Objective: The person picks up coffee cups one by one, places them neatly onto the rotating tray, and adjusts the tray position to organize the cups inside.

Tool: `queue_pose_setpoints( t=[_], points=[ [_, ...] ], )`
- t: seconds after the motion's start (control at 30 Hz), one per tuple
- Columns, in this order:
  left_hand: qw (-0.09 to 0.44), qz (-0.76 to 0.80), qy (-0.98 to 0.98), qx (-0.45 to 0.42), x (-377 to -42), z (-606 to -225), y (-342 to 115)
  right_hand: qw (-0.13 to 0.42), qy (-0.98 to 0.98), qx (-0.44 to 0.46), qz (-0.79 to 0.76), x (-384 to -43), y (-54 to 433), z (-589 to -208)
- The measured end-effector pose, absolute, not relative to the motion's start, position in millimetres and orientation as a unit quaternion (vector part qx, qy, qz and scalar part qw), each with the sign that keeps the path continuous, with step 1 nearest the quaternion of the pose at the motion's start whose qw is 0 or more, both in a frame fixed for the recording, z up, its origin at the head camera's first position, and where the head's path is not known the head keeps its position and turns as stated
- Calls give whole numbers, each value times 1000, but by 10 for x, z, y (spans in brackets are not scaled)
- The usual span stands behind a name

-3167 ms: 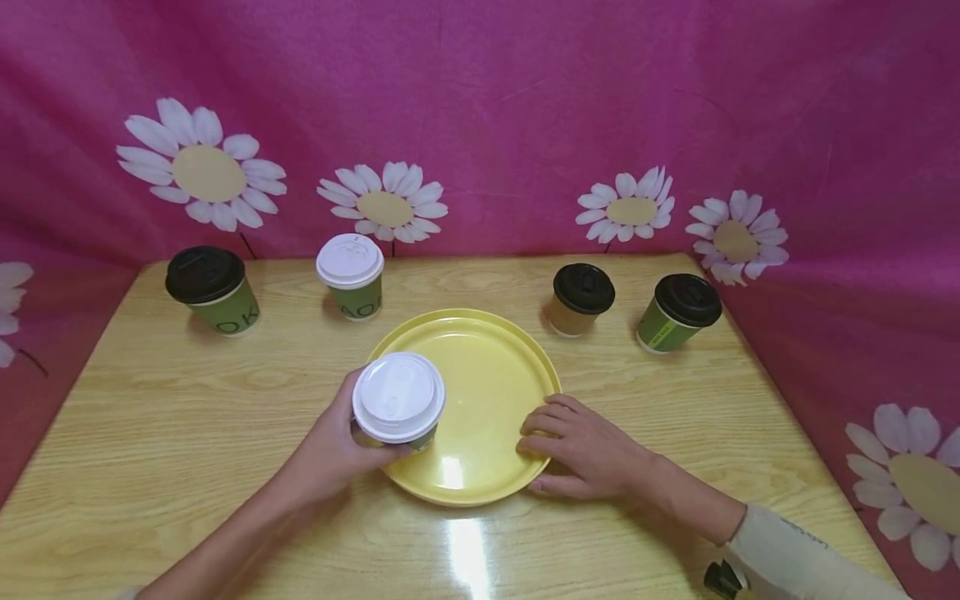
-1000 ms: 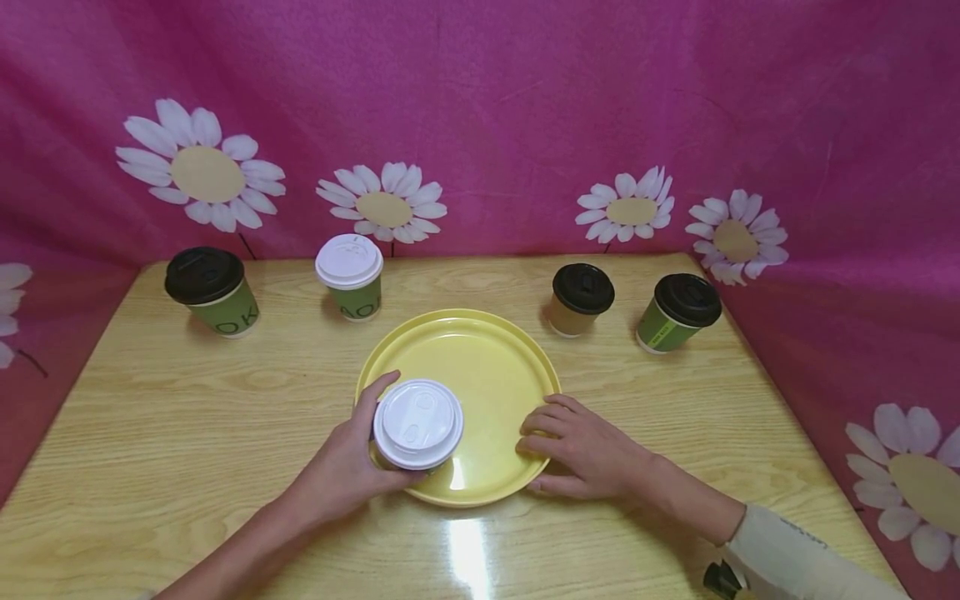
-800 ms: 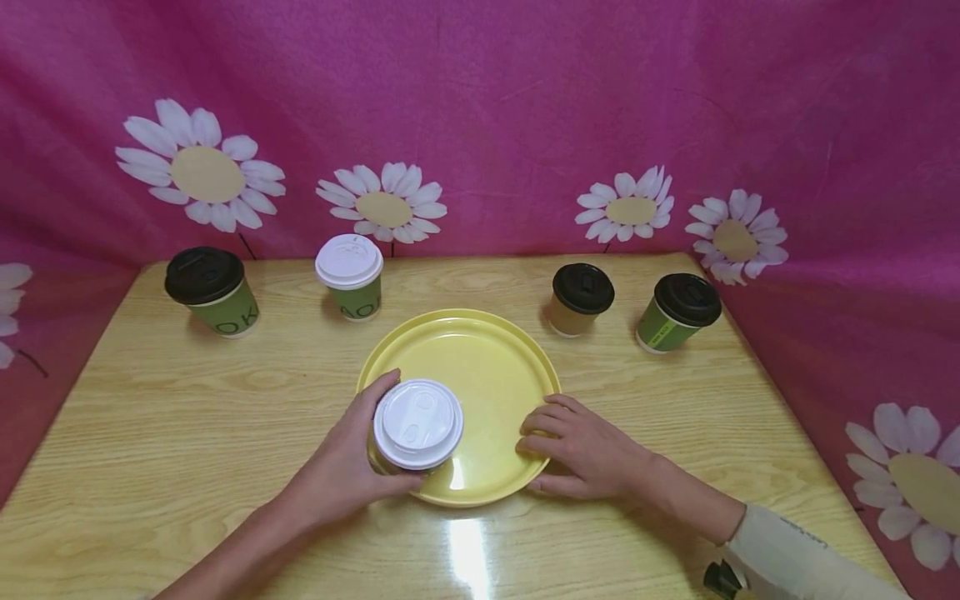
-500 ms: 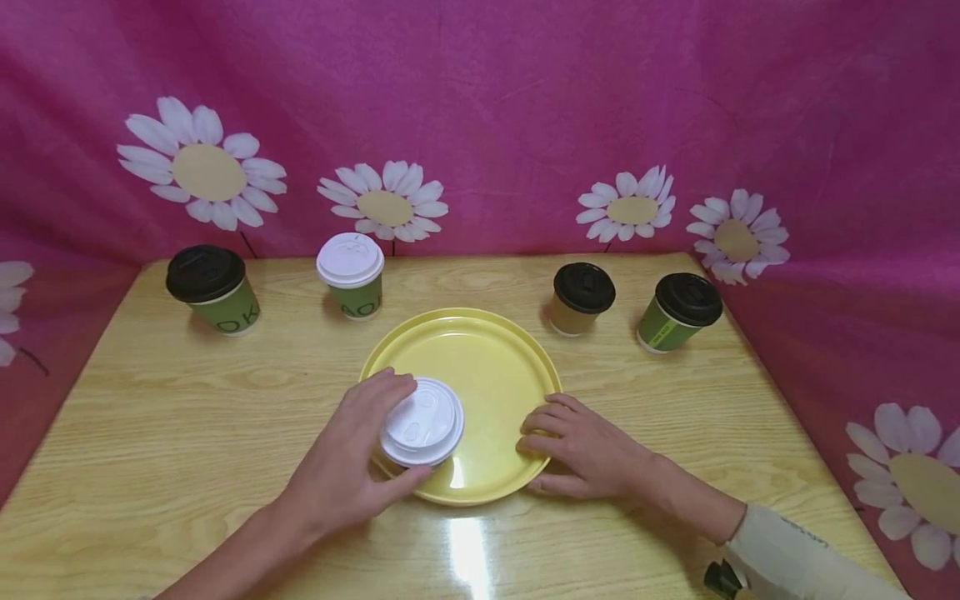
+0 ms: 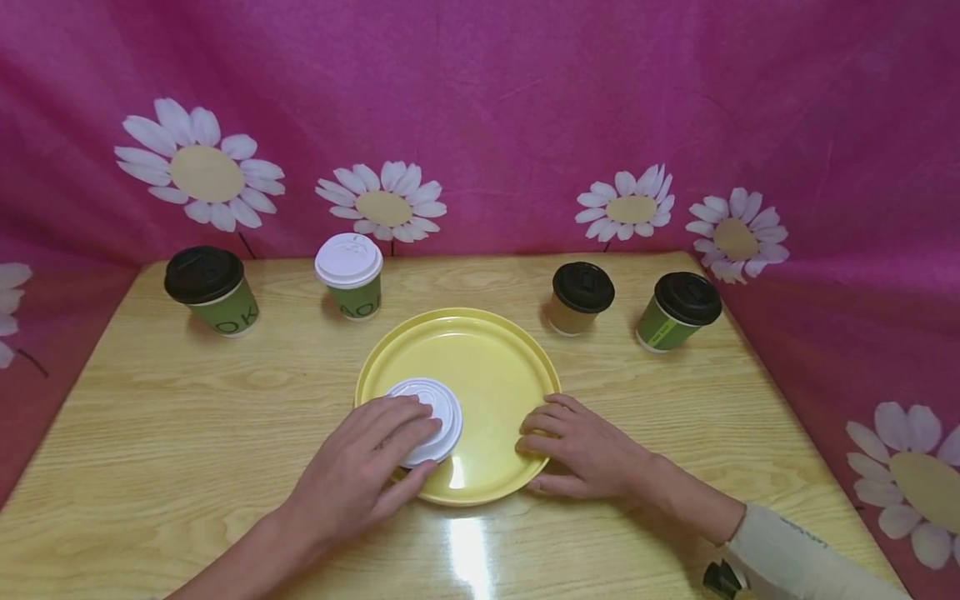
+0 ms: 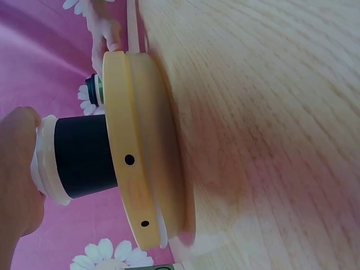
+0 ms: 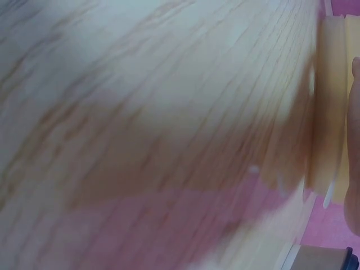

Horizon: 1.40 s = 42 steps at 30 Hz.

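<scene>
A paper cup [image 6: 84, 154] with a dark body and a white lid [image 5: 447, 414] stands on the left part of a yellow round tray [image 5: 498, 358]. My left hand [image 5: 360, 467] lies over this lid. Its fingers rest across the top, the thumb at the near edge. From the left wrist, the tray's side shows two layers with a thin gap and black dots. My right hand [image 5: 581, 450] holds the tray's right rim, fingers over the edge and thumb outside. The right wrist view shows only part of that hand at its right border.
Behind the tray on the wooden table [image 5: 187, 417] stand a black-lidded green cup [image 5: 228, 310], a white-lidded green cup [image 5: 358, 300], a black-lidded brown cup [image 5: 572, 318] and another black-lidded green cup [image 5: 663, 331]. A pink cloth [image 5: 502, 125] with printed daisies rises behind and beside the table.
The left hand brought the cup rightward and down onto the tray, then loosened from its side and slid over the lid. The right hand has stayed at the rim.
</scene>
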State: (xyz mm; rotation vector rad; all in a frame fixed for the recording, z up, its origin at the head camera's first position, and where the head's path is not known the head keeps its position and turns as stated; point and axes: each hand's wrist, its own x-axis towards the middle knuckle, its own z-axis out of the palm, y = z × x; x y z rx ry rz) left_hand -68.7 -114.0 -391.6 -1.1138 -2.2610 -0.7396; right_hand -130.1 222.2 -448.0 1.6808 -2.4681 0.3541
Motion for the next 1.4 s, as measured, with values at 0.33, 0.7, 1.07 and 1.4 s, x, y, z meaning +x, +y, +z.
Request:
queue_pose_setpoints(
  t=[0.33, 0.7, 1.07, 1.4],
  points=[
    [264, -253, -832, -416, -690, -3911, -1141, 76, -819, 555, 121, -1274, 2205, -4497],
    [256, -245, -839, -414, -714, -3891, -1165, 84, -831, 537, 120, -1172, 2156, -4485],
    [233, -239, -851, -405, -747, -3840, -1205, 99, -845, 512, 120, -1048, 2072, -4499],
    [236, -237, -855, -396, -781, -3801, -1218, 96, -867, 473, 124, -900, 1966, -4501]
  ],
)
